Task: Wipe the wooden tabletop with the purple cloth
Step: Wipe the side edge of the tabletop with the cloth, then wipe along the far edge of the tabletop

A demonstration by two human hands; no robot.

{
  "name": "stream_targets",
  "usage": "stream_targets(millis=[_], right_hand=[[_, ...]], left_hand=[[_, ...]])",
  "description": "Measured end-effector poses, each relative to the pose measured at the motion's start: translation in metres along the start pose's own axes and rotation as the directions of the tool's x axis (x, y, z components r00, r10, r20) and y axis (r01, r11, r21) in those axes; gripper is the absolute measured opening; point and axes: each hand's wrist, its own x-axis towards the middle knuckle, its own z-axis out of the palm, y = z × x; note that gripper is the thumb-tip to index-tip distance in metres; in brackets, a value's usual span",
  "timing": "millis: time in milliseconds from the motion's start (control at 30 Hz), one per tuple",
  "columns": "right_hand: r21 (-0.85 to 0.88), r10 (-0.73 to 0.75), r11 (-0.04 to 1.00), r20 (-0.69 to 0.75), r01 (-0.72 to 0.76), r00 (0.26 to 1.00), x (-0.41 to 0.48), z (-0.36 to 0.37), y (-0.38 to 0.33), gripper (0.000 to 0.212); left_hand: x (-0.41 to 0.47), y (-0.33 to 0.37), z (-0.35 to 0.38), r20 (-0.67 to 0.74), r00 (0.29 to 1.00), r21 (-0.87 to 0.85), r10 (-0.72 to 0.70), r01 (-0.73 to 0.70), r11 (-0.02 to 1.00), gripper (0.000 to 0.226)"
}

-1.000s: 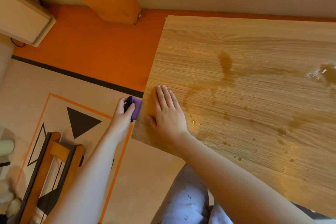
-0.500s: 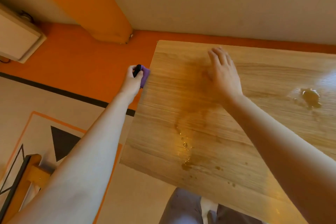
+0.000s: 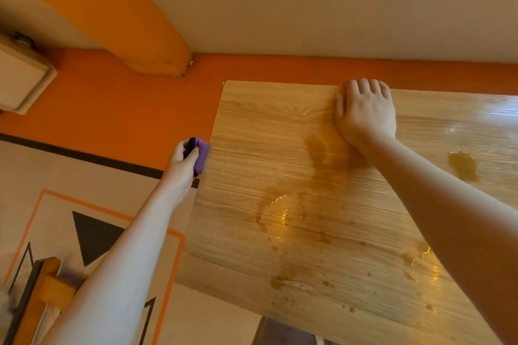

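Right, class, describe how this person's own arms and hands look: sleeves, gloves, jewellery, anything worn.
Both arms are bare as far up as the view reaches: there is no sleeve on the left forearm or the right forearm. The left hand and right hand wear no gloves. No watch, bracelet or ring shows on the wrists or fingers.

The pale oak-grain wooden counter [image 3: 252, 126] is a flat rectangular slab, wet with amber-brown puddles, smears and scattered droplets across its middle and near side. The small purple cloth [image 3: 202, 154] is bunched up in the left hand [image 3: 182, 168], right at the counter's left edge
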Motion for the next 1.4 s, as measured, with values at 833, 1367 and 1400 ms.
stream_targets(millis=[833,1367,1400], right_hand=[[0.014,0.008,1.000,-0.036,-0.008,0.999,0.004,0.007,0.001,0.041],[0.167,-0.014,0.986,-0.039,0.021,0.999,0.007,0.001,0.004,0.039],[0.233,-0.014,0.972,-0.057,0.026,0.998,0.005,-0.006,0.002,0.042]], left_hand=[[0.061,0.056,0.039,-0.006,0.997,0.007,0.071,-0.071,0.997,0.033],[-0.015,0.099,0.105,-0.182,0.915,-0.252,0.359,-0.396,0.883,0.023],[-0.021,0.092,0.108,-0.166,0.932,-0.279,0.321,-0.357,0.891,0.024]])
